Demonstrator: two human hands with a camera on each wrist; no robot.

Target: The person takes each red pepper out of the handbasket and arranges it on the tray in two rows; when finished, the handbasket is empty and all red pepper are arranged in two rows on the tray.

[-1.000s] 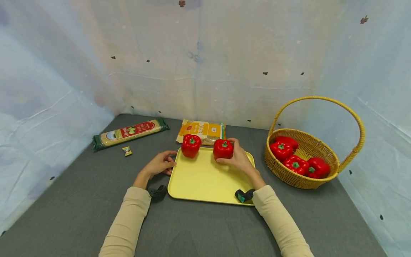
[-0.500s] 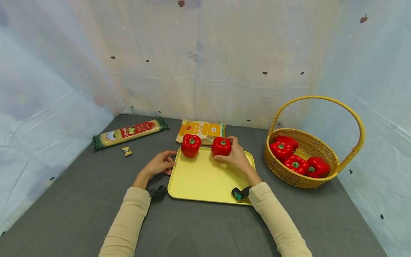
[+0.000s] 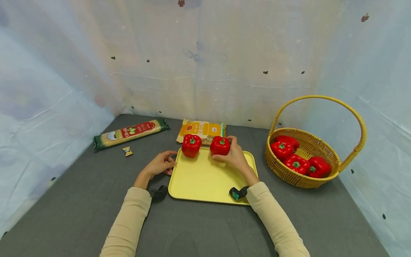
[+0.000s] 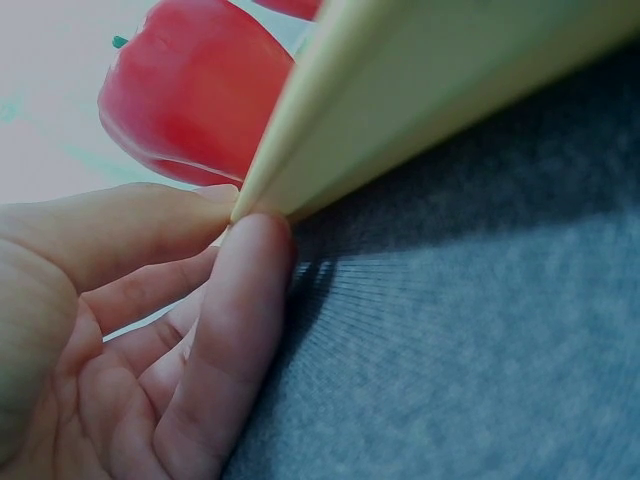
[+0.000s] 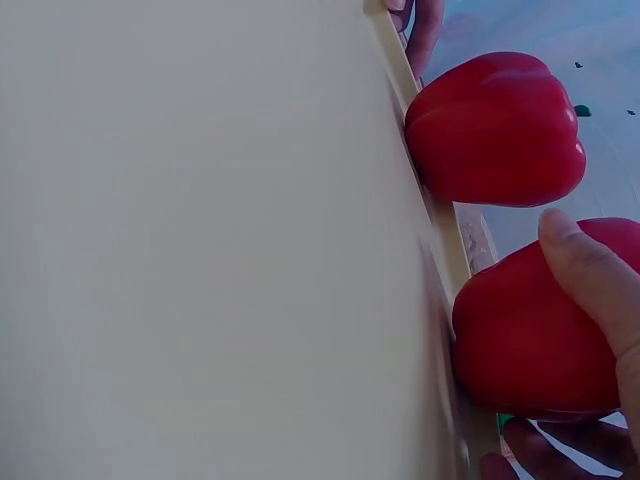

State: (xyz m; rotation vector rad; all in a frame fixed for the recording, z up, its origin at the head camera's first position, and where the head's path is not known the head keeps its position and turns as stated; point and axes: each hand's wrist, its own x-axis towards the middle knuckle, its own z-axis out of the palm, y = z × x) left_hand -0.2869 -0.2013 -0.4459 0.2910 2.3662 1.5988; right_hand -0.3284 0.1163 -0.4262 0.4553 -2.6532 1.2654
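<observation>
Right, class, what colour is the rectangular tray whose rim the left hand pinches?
The rectangular tray is pale yellow, seen best in the head view.

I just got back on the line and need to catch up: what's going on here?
A person's right hand grips a red pepper at the far side of a yellow tray; whether it rests on the tray is hard to tell. A second pepper stands to its left. The left hand pinches the tray's left edge. Four more peppers sit in the basket on the right.
</observation>
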